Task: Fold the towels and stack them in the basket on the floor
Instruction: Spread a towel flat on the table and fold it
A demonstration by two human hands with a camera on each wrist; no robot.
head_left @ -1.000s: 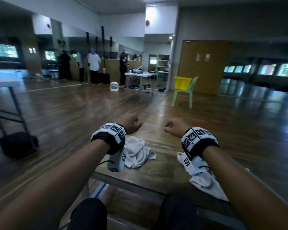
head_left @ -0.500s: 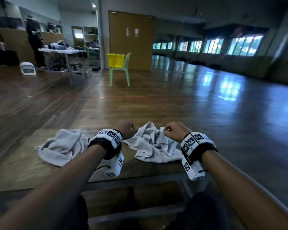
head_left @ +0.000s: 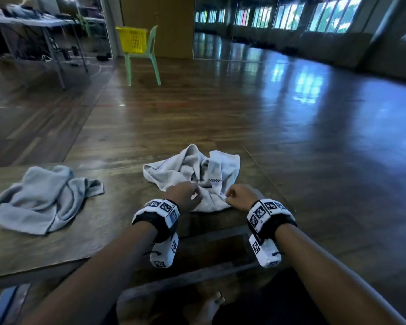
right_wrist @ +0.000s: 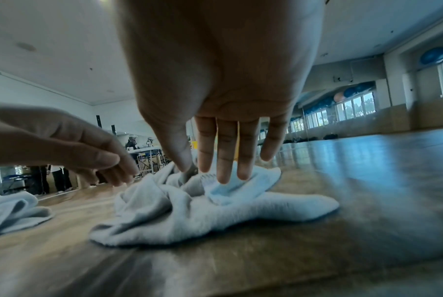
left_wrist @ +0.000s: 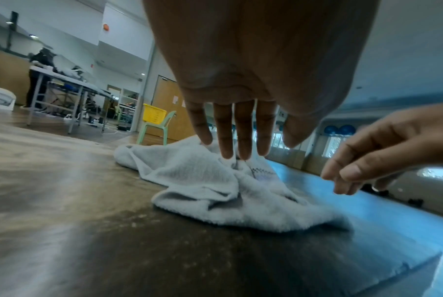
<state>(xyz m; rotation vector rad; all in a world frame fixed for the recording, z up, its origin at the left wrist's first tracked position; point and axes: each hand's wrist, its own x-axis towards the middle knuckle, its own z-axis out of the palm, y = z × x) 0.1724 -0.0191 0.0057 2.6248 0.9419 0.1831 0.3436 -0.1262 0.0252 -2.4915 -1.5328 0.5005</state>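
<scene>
A crumpled white towel (head_left: pixel 192 170) with a checked border lies on the low wooden table (head_left: pixel 99 233) in front of me. My left hand (head_left: pixel 193 195) reaches down over its near edge. In the left wrist view its straight fingers (left_wrist: pixel 226 140) touch the towel's (left_wrist: pixel 202 180) top fold. My right hand (head_left: pixel 229 199) hovers at the same edge, a hand's width to the right, with fingers (right_wrist: pixel 222 160) extended and loose over a fold of the towel (right_wrist: pixel 179 213). Neither hand has hold of the cloth. A second, grey towel (head_left: pixel 42 198) lies bunched at the table's left.
A yellow basket (head_left: pixel 131 39) sits on a green chair (head_left: pixel 148 57) far ahead on the wooden floor. A folding table (head_left: pixel 33 22) with clutter stands at the back left. My bare foot (head_left: pixel 206 308) shows under the table's near edge.
The head view has swung right and down onto the white towel. Both hands, fists before, have uncurled their fingers and lowered onto the towel's near edge.
</scene>
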